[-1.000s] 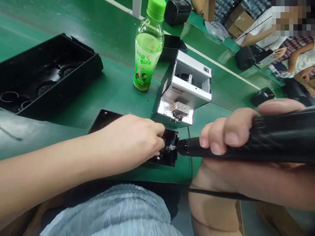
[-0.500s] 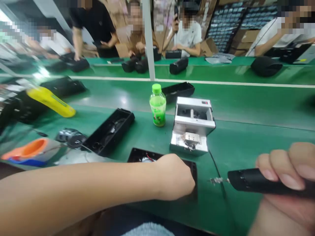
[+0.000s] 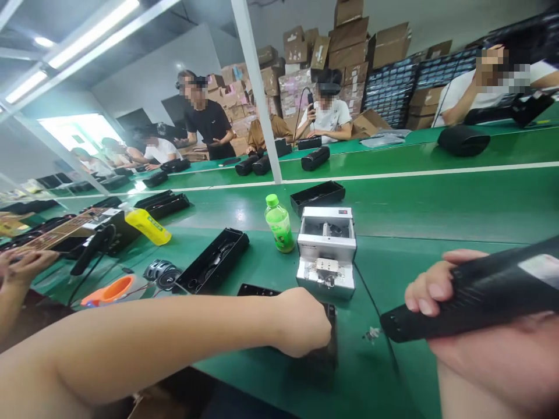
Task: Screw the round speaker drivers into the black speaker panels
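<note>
My left hand point(image 3: 303, 321) is closed in a fist over a black speaker housing point(image 3: 332, 326) lying flat on the green bench. The curled fingers face away from me, so whatever they hold is hidden. In my right hand point(image 3: 476, 326) is a black electric screwdriver point(image 3: 493, 294), pointing left with its tip low over the bench. Small shiny metal pieces, likely screws point(image 3: 372, 334), cluster at that tip. Just behind the housing stands a silver screw feeder point(image 3: 326, 247), with a metal block at its front.
A green-capped bottle point(image 3: 279, 227) stands left of the feeder. Open black housings point(image 3: 213, 262) lie on the bench, with a loose speaker driver point(image 3: 168, 276) and an orange-topped tape dispenser point(image 3: 116, 291). A yellow bottle point(image 3: 148, 226) lies left. Another person's hands point(image 3: 24, 265) show at far left; co-workers sit opposite.
The view has tilted up and swung left, showing more of the room. My right hand and the screwdriver have turned, its rear end now raised. My left hand stays over the housing.
</note>
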`<act>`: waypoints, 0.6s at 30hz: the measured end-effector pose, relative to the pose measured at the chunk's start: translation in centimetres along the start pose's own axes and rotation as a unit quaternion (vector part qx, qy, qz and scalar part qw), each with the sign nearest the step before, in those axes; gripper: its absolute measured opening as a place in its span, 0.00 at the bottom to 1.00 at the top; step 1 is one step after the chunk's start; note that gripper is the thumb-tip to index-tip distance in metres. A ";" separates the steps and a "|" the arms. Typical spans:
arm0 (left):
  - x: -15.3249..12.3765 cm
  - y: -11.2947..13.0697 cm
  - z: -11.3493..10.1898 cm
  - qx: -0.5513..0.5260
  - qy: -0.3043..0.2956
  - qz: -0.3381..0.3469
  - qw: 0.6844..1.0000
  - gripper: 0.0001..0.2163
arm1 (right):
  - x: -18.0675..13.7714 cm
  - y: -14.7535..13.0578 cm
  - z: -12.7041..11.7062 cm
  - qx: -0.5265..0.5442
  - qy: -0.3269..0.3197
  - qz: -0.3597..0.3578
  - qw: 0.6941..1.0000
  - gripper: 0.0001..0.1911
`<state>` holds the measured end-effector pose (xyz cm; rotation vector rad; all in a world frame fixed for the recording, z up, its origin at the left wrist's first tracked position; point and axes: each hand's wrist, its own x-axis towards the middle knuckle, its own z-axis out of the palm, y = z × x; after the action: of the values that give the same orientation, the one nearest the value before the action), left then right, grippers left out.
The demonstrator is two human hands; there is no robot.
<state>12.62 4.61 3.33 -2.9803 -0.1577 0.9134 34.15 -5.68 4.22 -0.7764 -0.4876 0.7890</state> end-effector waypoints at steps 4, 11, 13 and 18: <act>-0.8 0.1 -0.5 0.021 -0.041 0.029 0.999 0.05 | 0.3 0.1 1.1 -0.004 -0.029 -0.033 0.999 0.41; -1.1 -0.2 -0.1 0.052 -0.008 0.052 0.997 0.05 | 0.5 1.3 1.1 0.030 -0.065 -0.052 0.996 0.40; -1.1 -0.3 0.1 0.056 -0.003 0.055 0.997 0.05 | 0.5 1.6 1.1 0.029 -0.068 -0.056 0.996 0.39; -0.9 -0.4 0.4 0.060 0.003 0.057 0.997 0.03 | 0.5 2.1 1.1 0.028 -0.077 -0.058 0.995 0.39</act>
<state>11.61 4.87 3.51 -2.9055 0.0665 0.8910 32.81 -3.84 3.39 -0.6325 -0.6399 0.7541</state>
